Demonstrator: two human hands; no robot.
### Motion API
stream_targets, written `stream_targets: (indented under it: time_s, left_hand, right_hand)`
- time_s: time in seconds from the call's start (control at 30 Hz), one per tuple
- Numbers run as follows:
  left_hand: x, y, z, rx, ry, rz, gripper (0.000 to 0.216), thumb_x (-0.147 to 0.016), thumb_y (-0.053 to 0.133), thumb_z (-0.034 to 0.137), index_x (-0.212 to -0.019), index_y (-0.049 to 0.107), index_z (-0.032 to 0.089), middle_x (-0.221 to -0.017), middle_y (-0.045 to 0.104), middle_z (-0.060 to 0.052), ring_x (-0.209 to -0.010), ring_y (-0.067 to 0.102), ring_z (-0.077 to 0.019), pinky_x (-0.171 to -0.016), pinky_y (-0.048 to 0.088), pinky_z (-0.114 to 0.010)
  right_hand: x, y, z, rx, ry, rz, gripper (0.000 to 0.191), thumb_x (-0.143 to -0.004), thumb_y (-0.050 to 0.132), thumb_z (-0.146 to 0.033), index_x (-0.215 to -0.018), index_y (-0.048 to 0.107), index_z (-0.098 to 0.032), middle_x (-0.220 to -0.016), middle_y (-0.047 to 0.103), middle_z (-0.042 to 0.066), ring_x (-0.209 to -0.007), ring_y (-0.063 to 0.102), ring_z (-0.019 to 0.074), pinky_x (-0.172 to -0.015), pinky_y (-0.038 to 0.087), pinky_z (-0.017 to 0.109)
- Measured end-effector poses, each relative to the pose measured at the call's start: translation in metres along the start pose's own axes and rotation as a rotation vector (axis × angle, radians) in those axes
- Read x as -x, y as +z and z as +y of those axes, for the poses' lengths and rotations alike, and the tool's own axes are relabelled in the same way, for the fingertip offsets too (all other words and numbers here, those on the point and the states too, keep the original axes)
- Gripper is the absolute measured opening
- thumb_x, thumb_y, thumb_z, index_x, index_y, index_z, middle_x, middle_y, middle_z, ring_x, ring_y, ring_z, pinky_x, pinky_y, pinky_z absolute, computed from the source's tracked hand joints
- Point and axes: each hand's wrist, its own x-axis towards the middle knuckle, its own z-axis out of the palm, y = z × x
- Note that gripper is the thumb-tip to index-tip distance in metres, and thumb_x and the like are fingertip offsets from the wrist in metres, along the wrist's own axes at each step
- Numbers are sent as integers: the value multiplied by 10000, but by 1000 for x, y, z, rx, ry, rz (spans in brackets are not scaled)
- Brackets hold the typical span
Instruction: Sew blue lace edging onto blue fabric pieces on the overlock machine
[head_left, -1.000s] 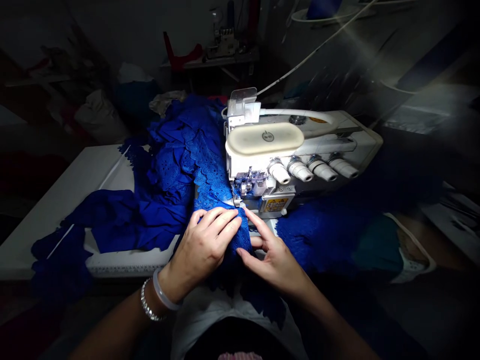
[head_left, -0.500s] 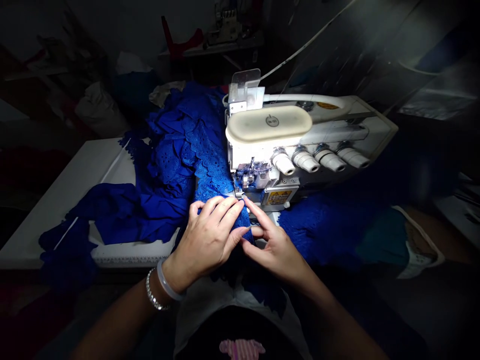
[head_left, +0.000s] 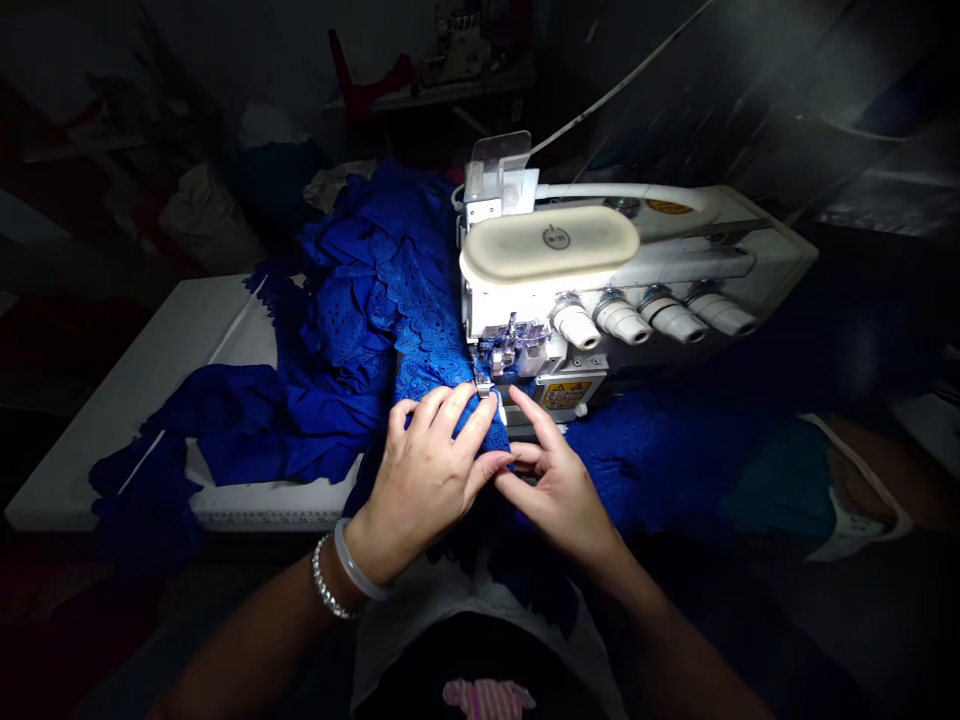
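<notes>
My left hand [head_left: 431, 465] lies on the blue eyelet-lace fabric [head_left: 435, 345], fingers spread and fingertips near the presser foot [head_left: 484, 384] of a white overlock sewing machine [head_left: 551, 245]. Its thumb reaches to the cloth's right edge. Across from it, my right hand [head_left: 551, 480] pinches that edge between thumb and bent fingers, while its index finger is stretched toward the machine's front. The two thumbs almost meet. Under the foot the cloth passes into the machine; the needle area is partly hidden.
Bunched blue fabric [head_left: 300, 420] covers much of the white table [head_left: 45, 480] at left. More blue cloth [head_left: 622, 440] lies at right, beside a teal garment [head_left: 780, 475]. Thread tension knobs [head_left: 626, 322] project from the machine's front. Another machine [head_left: 459, 45] stands behind in the dark.
My right index fingertip has lifted away from the cloth by the presser foot and points out to the right. The left hand stays on the fabric. The whole view has shifted slightly.
</notes>
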Motion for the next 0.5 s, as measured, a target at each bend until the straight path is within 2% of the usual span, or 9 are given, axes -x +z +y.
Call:
stream_targets:
  time_s: [0.17,0.23,0.33,0.4,0.5]
  left_hand:
    - [-2,2,4,-32,-16,-3,505,-974,426,474,-1409,466,221,-1407,533,-107,-1237,502,-283,-938,374,-433]
    - [-2,4,5,-27,-12,0,516,-964,443,479,-1415,459,229,-1400,536,-120,-1229,511,-296,-937,393,-443]
    - [-4,6,1,-4,8,2,510,-950,475,478,-1416,451,273,-1404,520,-144,-1241,513,-326,-943,425,-474]
    - [-8,8,-10,56,62,17,461,-947,494,457,-1372,484,279,-1428,486,-165,-1288,486,-344,-986,425,-513]
    - [-17,9,-40,242,130,76,389,-940,531,419,-1228,518,157,-1395,498,-210,-1314,482,-303,-1061,427,-483]
  right_hand:
    - [12,13,0,-372,107,65,748,-763,701,-291,-1384,289,-226,-720,658,-29,-640,646,138,-611,514,253]
    - [21,18,2,-451,158,93,681,-752,746,-320,-1293,338,-248,-742,678,-17,-679,680,157,-655,545,278]
    - [39,24,9,-505,250,85,600,-742,787,-372,-1175,388,-255,-745,692,1,-650,690,184,-618,557,306]
    - [52,27,14,-531,316,34,565,-742,795,-387,-1115,396,-244,-742,704,11,-639,688,191,-600,548,306]
    - [65,30,21,-528,356,-72,462,-799,745,-396,-1087,423,-230,-763,722,19,-679,695,190,-653,548,306]
